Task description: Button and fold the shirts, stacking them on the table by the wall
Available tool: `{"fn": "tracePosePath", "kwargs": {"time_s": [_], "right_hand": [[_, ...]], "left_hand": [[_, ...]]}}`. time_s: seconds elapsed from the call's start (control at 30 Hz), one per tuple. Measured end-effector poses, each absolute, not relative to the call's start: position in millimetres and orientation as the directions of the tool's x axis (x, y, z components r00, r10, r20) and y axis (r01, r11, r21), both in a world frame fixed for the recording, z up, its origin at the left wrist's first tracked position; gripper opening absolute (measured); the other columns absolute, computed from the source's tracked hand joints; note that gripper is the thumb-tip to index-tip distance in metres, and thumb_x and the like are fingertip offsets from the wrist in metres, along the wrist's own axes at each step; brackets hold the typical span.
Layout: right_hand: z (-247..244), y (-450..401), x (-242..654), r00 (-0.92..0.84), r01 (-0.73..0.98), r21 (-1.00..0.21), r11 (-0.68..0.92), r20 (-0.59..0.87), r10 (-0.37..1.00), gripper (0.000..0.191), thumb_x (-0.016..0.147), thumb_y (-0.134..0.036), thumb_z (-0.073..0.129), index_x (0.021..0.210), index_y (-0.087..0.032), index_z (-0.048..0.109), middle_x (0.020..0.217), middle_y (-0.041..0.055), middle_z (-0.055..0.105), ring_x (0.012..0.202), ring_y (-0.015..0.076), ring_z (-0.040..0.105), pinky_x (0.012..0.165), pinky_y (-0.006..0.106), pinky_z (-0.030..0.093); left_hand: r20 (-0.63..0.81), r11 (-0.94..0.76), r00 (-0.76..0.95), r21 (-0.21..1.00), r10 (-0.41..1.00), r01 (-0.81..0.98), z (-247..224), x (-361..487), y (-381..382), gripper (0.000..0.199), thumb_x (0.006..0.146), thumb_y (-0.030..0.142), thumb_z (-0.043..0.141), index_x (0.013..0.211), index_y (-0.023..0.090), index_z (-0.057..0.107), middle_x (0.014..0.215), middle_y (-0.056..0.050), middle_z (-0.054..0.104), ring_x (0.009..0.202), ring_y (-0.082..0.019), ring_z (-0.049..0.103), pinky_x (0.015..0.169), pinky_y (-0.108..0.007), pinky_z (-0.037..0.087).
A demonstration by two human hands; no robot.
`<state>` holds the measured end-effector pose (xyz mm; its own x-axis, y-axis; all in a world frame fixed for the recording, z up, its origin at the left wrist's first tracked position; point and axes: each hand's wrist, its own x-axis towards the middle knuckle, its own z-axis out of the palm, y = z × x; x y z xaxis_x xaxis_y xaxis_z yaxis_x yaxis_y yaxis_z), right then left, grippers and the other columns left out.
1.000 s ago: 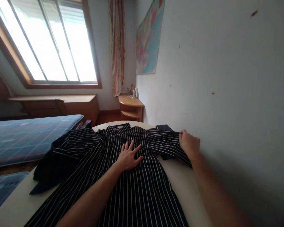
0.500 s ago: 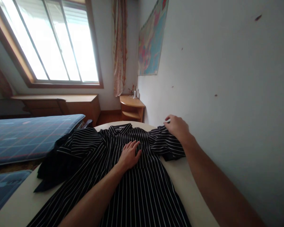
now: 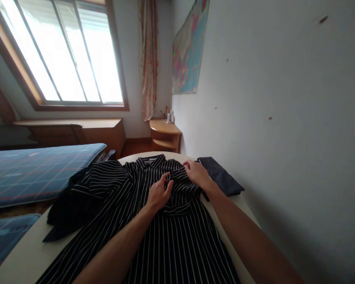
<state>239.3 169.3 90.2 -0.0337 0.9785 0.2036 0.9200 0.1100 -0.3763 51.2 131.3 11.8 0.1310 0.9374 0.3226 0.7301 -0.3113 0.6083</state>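
Observation:
A black shirt with white stripes [image 3: 177, 232] lies spread on a pale round table [image 3: 241, 213], its collar at the far edge. Its right sleeve is folded inward over the chest. My right hand [image 3: 196, 172] has its fingers closed on that sleeve near the shoulder. On the middle of the chest, my left hand [image 3: 159, 192] rests beside the folded sleeve, its fingers apart. The left sleeve [image 3: 105, 177] stretches outward over dark cloth [image 3: 73, 209].
Dark folded cloth [image 3: 220, 175] lies at the table's right edge, close to the white wall [image 3: 284, 150]. Left of the table is a blue plaid mattress [image 3: 41, 169]. A small corner shelf [image 3: 165, 127] and a wooden desk [image 3: 103, 123] stand beyond.
My right hand has moved left, bringing the right sleeve in across the chest and uncovering the dark folded cloth. My left hand has shifted slightly left.

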Motion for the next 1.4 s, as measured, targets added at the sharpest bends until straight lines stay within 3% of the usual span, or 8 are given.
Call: {"fn": "tracePosePath", "kwargs": {"time_s": [0.1,0.27,0.4,0.63,0.83,1.1,1.4], "right_hand": [[83,183,248,0.028,0.957,-0.287,0.033,0.208,0.978,0.031,0.099,-0.030,0.041,0.115,-0.024,0.068,0.112,0.0084,0.073,0.101,0.0216,0.068,0.085,0.030,0.048],[75,208,248,0.058,0.990,-0.138,-0.038,0.149,0.987,0.036,0.099,-0.037,0.040,0.114,-0.023,0.069,0.113,0.0110,0.072,0.102,0.0238,0.068,0.084,0.032,0.048],[69,227,237,-0.004,0.999,-0.031,0.008,0.115,0.993,0.038,0.098,-0.040,0.042,0.113,-0.020,0.071,0.115,0.0137,0.071,0.108,0.0256,0.065,0.087,0.033,0.047],[50,249,215,-0.077,0.996,0.051,0.075,0.032,0.997,0.033,0.094,-0.033,0.051,0.113,-0.016,0.072,0.119,0.0166,0.069,0.118,0.0288,0.056,0.097,0.039,0.040],[38,262,208,-0.065,0.987,0.149,0.067,-0.021,0.998,0.034,0.088,-0.023,0.056,0.117,-0.013,0.071,0.134,0.0184,0.059,0.130,0.0331,0.041,0.104,0.044,0.031],[49,266,217,-0.070,0.982,0.178,0.065,0.026,0.997,0.041,0.091,-0.017,0.046,0.125,-0.013,0.066,0.140,0.0205,0.051,0.130,0.0343,0.036,0.102,0.046,0.029],[77,276,255,-0.248,0.955,0.139,0.264,-0.122,0.961,0.033,0.087,-0.015,0.056,0.109,-0.030,0.075,0.119,0.0111,0.068,0.123,0.0293,0.047,0.100,0.042,0.030]], "left_hand": [[0.393,-0.426,0.230,0.545,0.891,0.722,7,53,131,0.046,0.090,0.034,0.056,0.134,0.021,0.054,0.111,-0.007,0.072,0.103,-0.025,0.067,0.094,-0.037,0.047],[0.445,-0.587,0.392,0.504,0.805,0.633,5,54,128,0.040,0.086,0.025,0.057,0.125,0.020,0.059,0.121,-0.008,0.068,0.113,-0.024,0.062,0.103,-0.039,0.045],[0.432,-0.586,0.401,0.510,0.808,0.630,2,54,128,0.045,0.086,0.025,0.056,0.131,0.019,0.056,0.125,-0.009,0.066,0.116,-0.025,0.060,0.104,-0.040,0.045],[0.423,-0.535,0.340,0.540,0.840,0.650,-5,55,133,0.051,0.092,0.036,0.053,0.139,0.015,0.047,0.137,-0.013,0.058,0.128,-0.027,0.052,0.112,-0.045,0.036],[0.394,-0.507,0.323,0.604,0.861,0.615,3,54,132,0.053,0.085,0.028,0.058,0.136,0.017,0.049,0.125,-0.012,0.065,0.118,-0.027,0.059,0.106,-0.044,0.042],[0.296,-0.411,0.285,0.636,0.912,0.654,-1,50,139,0.059,0.076,0.015,0.058,0.134,0.017,0.050,0.114,-0.009,0.066,0.109,-0.023,0.062,0.101,-0.038,0.046],[0.223,-0.317,0.226,0.695,0.948,0.645,3,47,145,0.047,0.082,0.012,0.055,0.128,0.021,0.055,0.113,-0.008,0.070,0.111,-0.022,0.064,0.096,-0.032,0.047]]}}
